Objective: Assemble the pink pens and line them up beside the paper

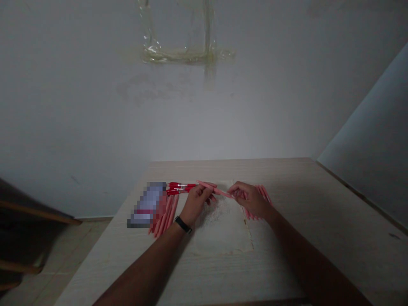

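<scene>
A slim pink pen-like stick point(212, 187) lies slantwise between my two hands, over a pale sheet. My left hand point(196, 202), with a dark band on its wrist, pinches it near the middle. At its right end, the fingers of my right hand point(248, 197) are closed on the tip; any small part within them is hidden. Several more pink sticks point(167, 216) lie in a row left of my left hand. Others point(265, 193) show partly from behind and under my right hand. Red pens point(180, 187) with clear or silvery sections lie beyond my left hand.
The pale sheet point(223, 238) with a worn right edge lies on the light wooden table point(287, 170). A blurred-out phone-like rectangle point(148, 204) is at the left, beside the pink sticks. A wall point(229, 119) with tape marks stands behind the table.
</scene>
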### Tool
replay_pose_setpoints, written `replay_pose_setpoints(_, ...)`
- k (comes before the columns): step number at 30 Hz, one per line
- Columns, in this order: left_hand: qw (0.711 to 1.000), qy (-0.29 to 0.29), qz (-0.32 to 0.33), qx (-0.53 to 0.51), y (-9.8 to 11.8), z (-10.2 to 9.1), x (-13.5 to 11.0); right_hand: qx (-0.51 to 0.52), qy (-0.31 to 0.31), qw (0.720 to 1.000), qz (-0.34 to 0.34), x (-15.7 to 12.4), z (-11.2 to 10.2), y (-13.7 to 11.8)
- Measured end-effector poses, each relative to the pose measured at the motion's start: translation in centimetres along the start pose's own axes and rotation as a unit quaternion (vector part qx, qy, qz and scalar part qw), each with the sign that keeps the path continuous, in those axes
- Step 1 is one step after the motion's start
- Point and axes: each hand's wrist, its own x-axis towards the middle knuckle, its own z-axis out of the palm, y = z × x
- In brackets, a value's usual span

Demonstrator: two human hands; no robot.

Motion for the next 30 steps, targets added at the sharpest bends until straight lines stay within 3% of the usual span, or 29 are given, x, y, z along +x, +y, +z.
replay_pose_setpoints(7, 0.999, -0.034, 0.016, 0.035, -0.4, -0.1, 0.0, -0.017, -0.050, 0.998, -0.027, -0.2, 0.0, -0.4)
replay_pose_setpoints(14, 0.992, -0.092, 0.029, 0.084, -0.7, 0.1, -0.2, 0.030, -0.066, 0.997, 0.015, -0.1, 1.1, -0.9)
replay_pose_setpoints(22, 0.991, -0.109, 0.009, 0.080, -1.0, 0.2, -0.2, 0.062, -0.092, 0.993, 0.043, -0.3, 1.2, -0.8)
replay_pose_setpoints(30, 0.992, -0.106, 0.001, 0.063, -0.6, 0.2, -0.1, 0.017, -0.071, 0.996, 0.060, -0.4, 0.5, -0.2)
